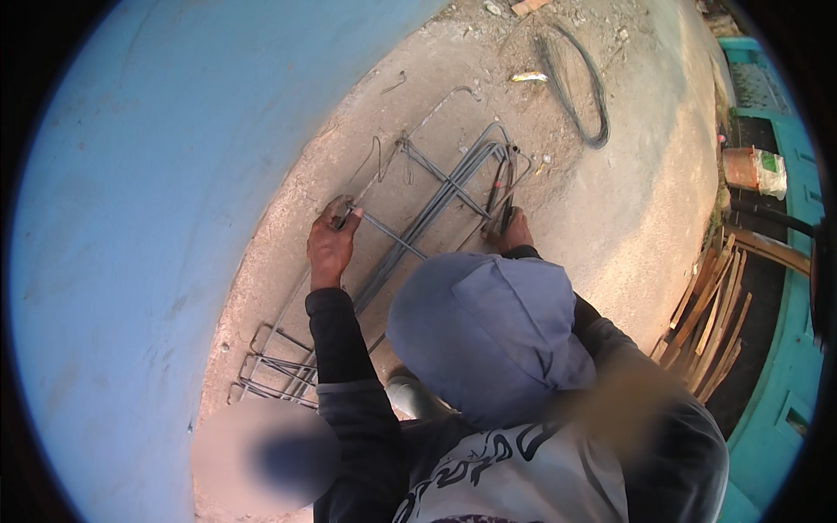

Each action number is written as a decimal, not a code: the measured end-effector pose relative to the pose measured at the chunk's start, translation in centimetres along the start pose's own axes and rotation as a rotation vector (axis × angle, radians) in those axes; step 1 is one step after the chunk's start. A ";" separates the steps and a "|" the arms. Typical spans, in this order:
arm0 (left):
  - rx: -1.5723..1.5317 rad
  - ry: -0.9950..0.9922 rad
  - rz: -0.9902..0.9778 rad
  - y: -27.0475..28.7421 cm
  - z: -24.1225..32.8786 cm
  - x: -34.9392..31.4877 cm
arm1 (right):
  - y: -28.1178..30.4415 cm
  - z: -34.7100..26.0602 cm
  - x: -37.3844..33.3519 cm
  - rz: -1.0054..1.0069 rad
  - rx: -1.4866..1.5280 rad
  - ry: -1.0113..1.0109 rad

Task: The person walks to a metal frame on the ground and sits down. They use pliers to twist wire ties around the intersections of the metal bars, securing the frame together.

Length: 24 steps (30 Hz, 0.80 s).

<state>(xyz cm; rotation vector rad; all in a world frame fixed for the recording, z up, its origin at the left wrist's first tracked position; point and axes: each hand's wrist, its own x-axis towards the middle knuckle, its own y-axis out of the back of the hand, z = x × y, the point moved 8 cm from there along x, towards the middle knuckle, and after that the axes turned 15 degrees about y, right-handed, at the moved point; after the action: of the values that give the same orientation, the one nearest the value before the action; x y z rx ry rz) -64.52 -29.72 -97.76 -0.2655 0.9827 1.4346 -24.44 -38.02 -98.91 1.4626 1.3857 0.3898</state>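
A cage of thin steel bars (417, 228), with long bars and rectangular stirrups, lies on the ground before me. My left hand (331, 242) is closed at a corner of a stirrup on the cage's left side, with thumb and fingers pinched round the bar. A loose bent wire (377, 157) rises just beyond it. On the right side, my right hand (514, 232) is closed on a dark long-handled tool that looks like pincers (500, 185), which points away from me beside the far stirrup. My palm hides part of its handles.
A coil of thin wire (597, 109) lies beyond the cage at the right. A blue wall (157, 192) runs along the left. Wooden strips (711, 318) and a bucket (741, 167) stand at the right edge. My blue-grey clothed knee (479, 331) covers the cage's near part.
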 end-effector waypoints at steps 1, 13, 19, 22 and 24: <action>0.004 0.007 0.009 0.1 0.1 -0.1 | -0.1 0.1 0.2 0.015 0.019 0.007; -0.055 -0.009 -0.013 -0.1 0.8 -1.0 | 7.3 6.0 2.2 0.223 -0.298 0.002; -0.100 0.027 0.004 -0.3 -0.9 0.2 | 5.5 1.5 3.6 0.182 -0.461 -0.136; -0.032 -0.039 0.062 0.1 -0.5 0.1 | 5.3 2.6 5.4 0.082 -0.482 -0.237; 0.023 -0.010 0.021 -0.6 0.4 0.1 | 6.3 5.4 7.3 0.093 -0.498 -0.220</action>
<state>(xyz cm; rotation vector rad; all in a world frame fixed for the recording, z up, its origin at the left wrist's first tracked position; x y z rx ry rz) -63.81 -29.52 -97.86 -0.2314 0.9958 1.4418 -14.67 -32.76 -98.89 1.1192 0.9600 0.5696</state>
